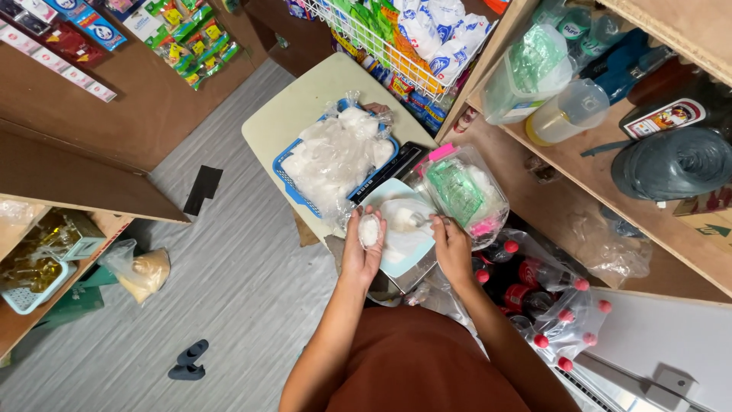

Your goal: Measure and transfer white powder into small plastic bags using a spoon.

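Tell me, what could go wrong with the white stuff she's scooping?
The left hand holds a small, well-filled bag of white grains above the pale tray; tilted, it might spill. The right hand works a spoon in the open white heap, so grains could scatter. The tray sits near the table edge and could tip.

In my left hand (pixel 361 252) sat a small bag (pixel 369 230) of thin, clear, crinkled plastic, white and grainy inside. Just beyond my right hand (pixel 452 248) I saw a spoon (pixel 418 220) that looked like shiny metal, over a larger glossy plastic bag (pixel 402 229) on a smooth pale-blue tray (pixel 396 263). Ahead of my left hand, the blue basket (pixel 293 183) was matt latticed plastic, resting on a smooth, matt cream table (pixel 293 111). The shelves (pixel 564 172) to my right were bare, unpolished wood.
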